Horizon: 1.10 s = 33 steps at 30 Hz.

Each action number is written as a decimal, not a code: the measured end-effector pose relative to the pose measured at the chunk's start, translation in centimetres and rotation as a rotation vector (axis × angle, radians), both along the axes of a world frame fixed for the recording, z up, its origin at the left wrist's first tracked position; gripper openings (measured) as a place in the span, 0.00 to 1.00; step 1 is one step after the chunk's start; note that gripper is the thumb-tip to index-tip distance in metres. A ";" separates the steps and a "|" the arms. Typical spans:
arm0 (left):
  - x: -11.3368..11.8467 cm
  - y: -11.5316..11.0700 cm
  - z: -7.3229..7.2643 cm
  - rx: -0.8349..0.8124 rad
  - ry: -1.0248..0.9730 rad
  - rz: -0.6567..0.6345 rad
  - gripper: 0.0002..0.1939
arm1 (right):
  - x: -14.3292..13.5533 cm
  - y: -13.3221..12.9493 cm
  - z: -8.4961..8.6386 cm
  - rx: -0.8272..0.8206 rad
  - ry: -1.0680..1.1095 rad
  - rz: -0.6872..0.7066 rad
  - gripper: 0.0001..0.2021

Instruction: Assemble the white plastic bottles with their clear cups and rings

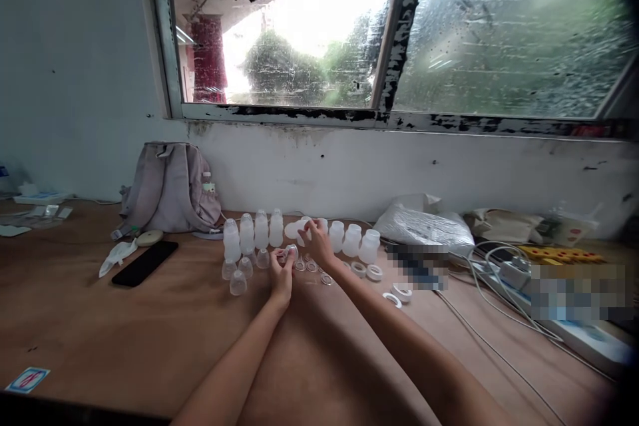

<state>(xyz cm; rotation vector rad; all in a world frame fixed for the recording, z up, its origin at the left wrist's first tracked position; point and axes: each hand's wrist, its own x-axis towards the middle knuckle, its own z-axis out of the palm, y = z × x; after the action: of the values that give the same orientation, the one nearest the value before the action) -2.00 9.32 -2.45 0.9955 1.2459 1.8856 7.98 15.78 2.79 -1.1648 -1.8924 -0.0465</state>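
My left hand [283, 273] pinches a small clear piece with a round rim, perhaps a bottle nipple [291, 252]. Just right of it and farther back, my right hand [316, 239] has its fingers bent against a frosted baby bottle [301, 226], partly hidden by them. Capped bottles [247, 234] stand in a row to the left; open-necked bottles [352, 239] continue it to the right. Clear dome caps [238, 283] sit in front of the capped ones. Thin clear rings [326, 279] lie near my right wrist, with white collar rings [374, 272] beyond my forearm.
A grey backpack [167, 190] leans on the wall at left, with a black phone [145, 264] and crumpled white wrapper [118, 257] before it. At right lie a silvery plastic bag [424, 226], cables and a white power strip [584, 336]. A small card [28, 379] lies near the front-left edge.
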 end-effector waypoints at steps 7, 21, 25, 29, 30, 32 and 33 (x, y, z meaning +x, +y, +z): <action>0.7 -1.5 0.9 -0.004 -0.086 -0.263 0.20 | 5.0 -7.1 -0.6 0.061 0.324 -0.001 0.13; 1.3 -2.4 0.9 0.040 -0.040 -0.447 0.17 | 4.7 -10.2 -5.5 -0.106 -0.006 0.108 0.21; 1.1 -2.4 1.1 0.057 -0.005 -0.417 0.16 | 5.1 -10.6 -4.8 -0.080 -0.088 0.063 0.22; 1.0 -2.4 1.1 0.032 0.002 -0.412 0.16 | 5.6 -10.4 -4.4 -0.035 -0.175 0.028 0.24; 0.9 -2.3 1.1 0.009 0.001 -0.417 0.17 | 5.8 -10.3 -4.3 -0.021 -0.206 0.027 0.24; 0.8 -2.1 0.9 -0.042 -0.001 -0.429 0.17 | 6.0 -10.2 -4.1 0.003 -0.270 0.027 0.24; 0.8 -2.0 0.8 -0.065 -0.001 -0.437 0.18 | 6.1 -10.1 -3.9 0.008 -0.300 0.026 0.25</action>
<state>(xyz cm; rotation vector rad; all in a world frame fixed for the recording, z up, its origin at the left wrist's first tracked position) -1.24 7.28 -1.63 1.1260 0.9847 1.4980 14.09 5.67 -1.14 -1.1787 -2.1660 -0.2260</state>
